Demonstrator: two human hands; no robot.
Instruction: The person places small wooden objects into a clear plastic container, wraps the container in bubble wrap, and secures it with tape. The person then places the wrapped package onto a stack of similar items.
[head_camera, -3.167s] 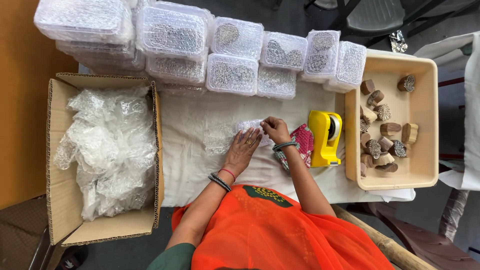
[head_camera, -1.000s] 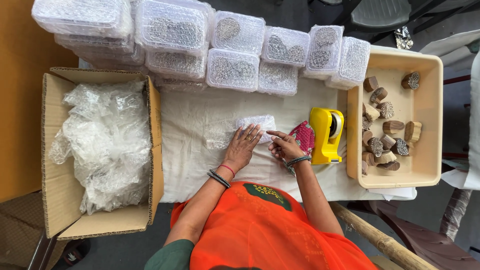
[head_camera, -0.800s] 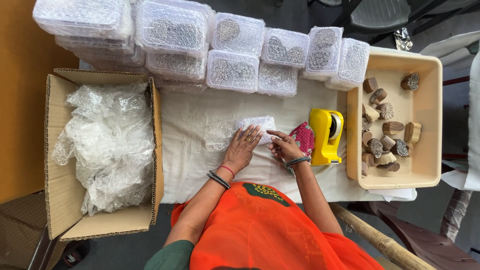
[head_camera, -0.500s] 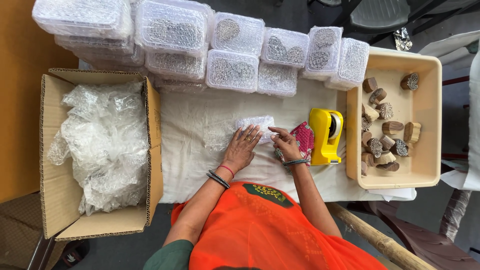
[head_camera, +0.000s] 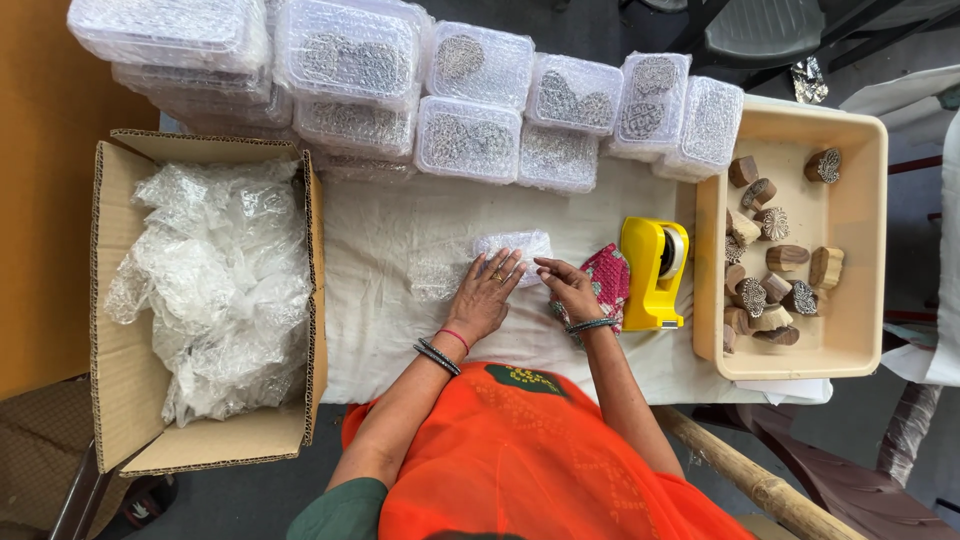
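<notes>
While hands press, bubble-wrapped bundle (head_camera: 512, 246) lies crosswise.

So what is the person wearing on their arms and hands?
The left hand has a ring on one finger, and its wrist carries a thin red band and dark bangles. The right hand has dark bangles at the wrist too. Both forearms are bare. A green sleeve covers the left upper arm, beside an orange garment.
</notes>
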